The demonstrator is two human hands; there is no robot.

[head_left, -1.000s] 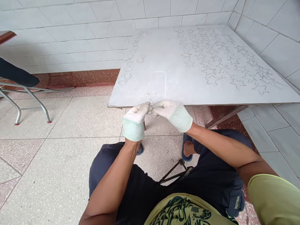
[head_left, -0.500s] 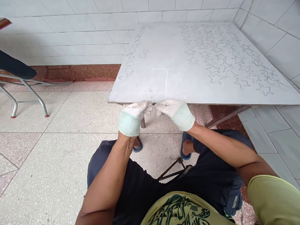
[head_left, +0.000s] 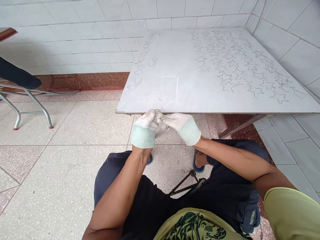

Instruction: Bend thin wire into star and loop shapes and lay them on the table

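Note:
My left hand (head_left: pixel 149 120), in a white glove with a pale green cuff, is closed at the table's front edge. My right hand (head_left: pixel 174 122), gloved alike, meets it there with fingers pinched together. Between the fingertips a thin bent wire (head_left: pixel 162 110) sticks up a little; most of it is hidden by the gloves. On the white tabletop (head_left: pixel 185 86) many star-shaped wires (head_left: pixel 228 86) lie in rows to the right. Several looped wires (head_left: pixel 138 81) run in a line along the left edge.
Tiled walls border the table at the back and right. A metal-framed stool (head_left: pixel 32 111) with a person's dark-clothed leg (head_left: pixel 18 75) stands at far left. Below me, a dark metal frame (head_left: pixel 186 183) sits between my feet. A wooden table leg (head_left: pixel 237 126) slants under the right side.
Both hands have drawn closer together, the left turning with its fingers more curled and the right shifting slightly left. The wire stays between them. The camera view has tilted up slightly.

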